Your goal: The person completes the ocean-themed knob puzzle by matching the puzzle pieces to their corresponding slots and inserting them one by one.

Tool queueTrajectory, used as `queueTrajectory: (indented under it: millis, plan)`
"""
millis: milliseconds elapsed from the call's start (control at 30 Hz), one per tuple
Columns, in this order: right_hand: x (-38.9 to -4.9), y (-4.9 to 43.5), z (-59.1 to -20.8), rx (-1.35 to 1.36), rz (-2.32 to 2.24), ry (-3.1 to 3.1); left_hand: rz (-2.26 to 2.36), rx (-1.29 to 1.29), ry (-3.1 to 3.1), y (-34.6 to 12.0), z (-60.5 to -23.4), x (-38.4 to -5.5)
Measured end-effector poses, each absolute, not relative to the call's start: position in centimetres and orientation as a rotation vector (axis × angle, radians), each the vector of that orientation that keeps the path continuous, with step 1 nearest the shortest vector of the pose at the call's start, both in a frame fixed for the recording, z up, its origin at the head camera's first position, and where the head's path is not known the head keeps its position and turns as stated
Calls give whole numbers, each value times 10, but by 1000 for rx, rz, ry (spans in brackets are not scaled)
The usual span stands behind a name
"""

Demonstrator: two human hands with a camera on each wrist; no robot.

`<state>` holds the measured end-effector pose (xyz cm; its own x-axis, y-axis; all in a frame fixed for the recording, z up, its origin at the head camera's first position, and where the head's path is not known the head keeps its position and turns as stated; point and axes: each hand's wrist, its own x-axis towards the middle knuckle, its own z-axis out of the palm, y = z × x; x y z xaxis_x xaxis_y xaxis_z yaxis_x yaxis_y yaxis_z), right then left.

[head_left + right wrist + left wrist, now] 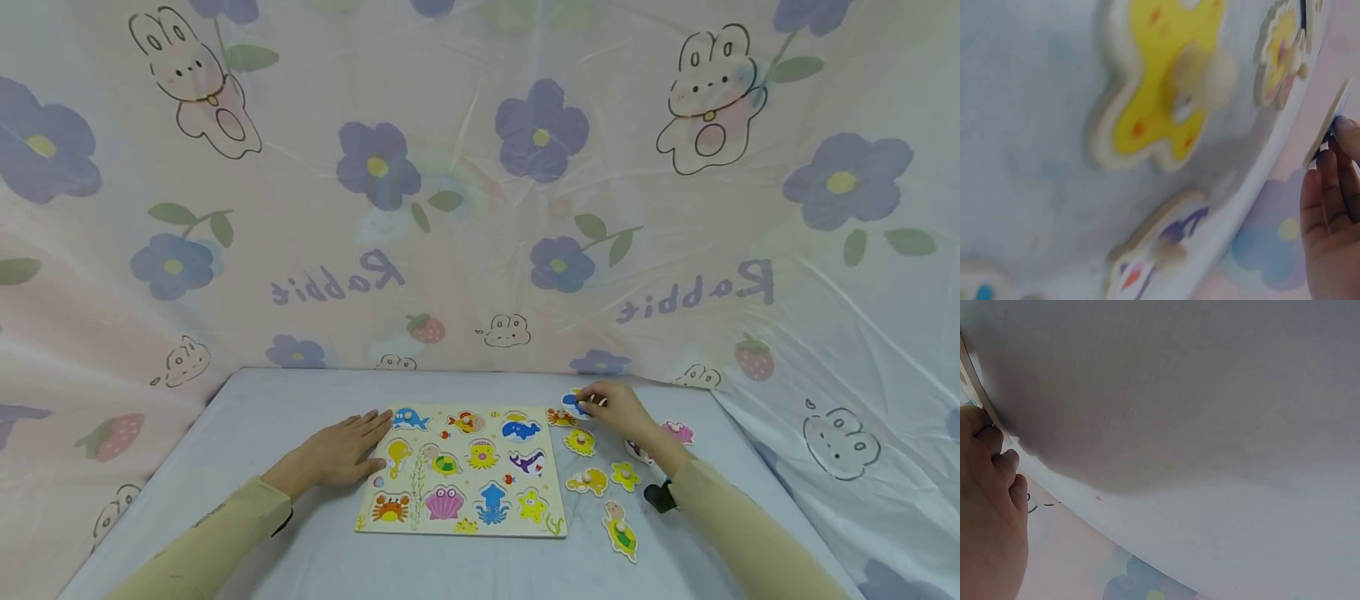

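My right hand [618,412] pinches a blue whale puzzle piece [573,404] above the table, off the board's far right corner. In the right wrist view that piece [1329,125] is tilted, seen nearly edge-on between thumb and fingers. The wooden sea-animal puzzle board [435,527] lies flat. A dolphin piece [408,419] and a fish piece [467,422] with knobs sit in its far row. My left hand [341,450] rests at the board's left edge, fingers extended and touching it. Its fingertips also appear by the edge in the left wrist view.
Loose pieces lie right of the board: a crab [559,418], an octopus [580,442], a seahorse [588,481], a starfish [625,476], a turtle [620,533] and a pink shell [678,432]. A purple-and-white piece [637,452] is partly behind the right arm. A patterned curtain [465,208] hangs behind.
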<state>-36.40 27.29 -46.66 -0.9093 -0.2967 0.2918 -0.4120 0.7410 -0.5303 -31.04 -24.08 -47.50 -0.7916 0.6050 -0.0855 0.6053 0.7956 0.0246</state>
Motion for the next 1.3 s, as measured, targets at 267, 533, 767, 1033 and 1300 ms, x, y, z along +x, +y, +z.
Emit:
queueTrajectory:
  millis: [267, 533, 767, 1033, 1300]
  plan:
    - [-365, 245, -462, 641, 915, -2772, 0, 963, 2895, -242, -474, -310]
    - [-362, 218, -464, 713, 966, -2798, 2, 978, 2882, -241, -473, -310]
    - [-362, 201, -469, 781, 939, -2819, -1, 977, 2889, -242, -474, -311]
    - [-362, 185, -473, 835, 924, -2853, -4, 986, 2894, -243, -475, -312]
    - [-361, 173, -471, 841, 908, -2885, -12, 976, 2892, -243, -473, -311]
